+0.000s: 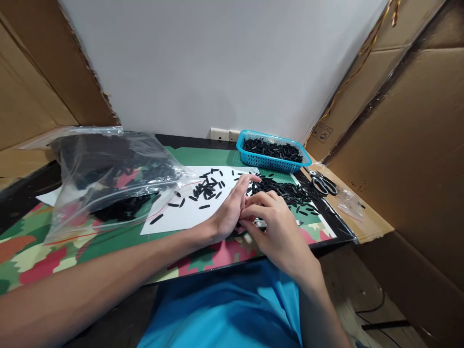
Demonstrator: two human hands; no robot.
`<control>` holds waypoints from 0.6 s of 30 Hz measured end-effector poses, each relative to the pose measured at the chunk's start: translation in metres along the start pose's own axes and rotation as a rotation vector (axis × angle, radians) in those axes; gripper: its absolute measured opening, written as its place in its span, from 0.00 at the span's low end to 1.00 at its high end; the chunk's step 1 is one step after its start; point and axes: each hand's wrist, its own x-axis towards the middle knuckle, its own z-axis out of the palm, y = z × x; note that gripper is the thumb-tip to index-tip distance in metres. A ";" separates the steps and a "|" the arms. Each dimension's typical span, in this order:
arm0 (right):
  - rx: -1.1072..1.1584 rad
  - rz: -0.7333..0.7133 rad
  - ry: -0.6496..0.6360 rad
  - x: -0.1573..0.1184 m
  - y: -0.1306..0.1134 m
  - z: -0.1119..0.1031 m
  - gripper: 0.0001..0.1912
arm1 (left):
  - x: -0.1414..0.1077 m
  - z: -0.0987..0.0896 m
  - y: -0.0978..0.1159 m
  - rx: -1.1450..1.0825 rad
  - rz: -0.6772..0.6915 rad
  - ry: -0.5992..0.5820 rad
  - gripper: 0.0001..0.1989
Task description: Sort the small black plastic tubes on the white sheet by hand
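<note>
Near the front edge of the table, my left hand point(232, 208) and my right hand point(273, 222) meet. One finger of my left hand stretches out to the right while its other fingers are curled behind the palm. The thumb and fingers of my right hand are pinched together against my left fingers. Whatever lies between them is too small or hidden to make out. Just beyond my right hand is a heap of small black strips point(286, 192). More loose black strips point(205, 187) are scattered on a white sheet point(163, 222) left of my hands.
A blue plastic basket point(250, 157) full of black strips stands at the back. On the left lies a large clear zip bag point(108, 193) with black pieces inside. Scissors point(322, 185) and a small clear bag point(350, 204) rest at the right edge. Cardboard walls point(406, 145) flank the table.
</note>
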 end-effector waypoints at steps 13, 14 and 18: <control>0.428 0.190 0.457 -0.003 0.024 0.000 0.06 | 0.003 0.000 0.001 0.054 -0.035 -0.087 0.19; 0.469 0.204 0.498 -0.004 0.028 -0.001 0.05 | 0.002 0.000 0.001 0.061 -0.026 -0.105 0.19; 0.590 0.241 0.534 -0.004 0.040 0.002 0.06 | -0.002 0.002 0.003 0.071 -0.003 -0.186 0.19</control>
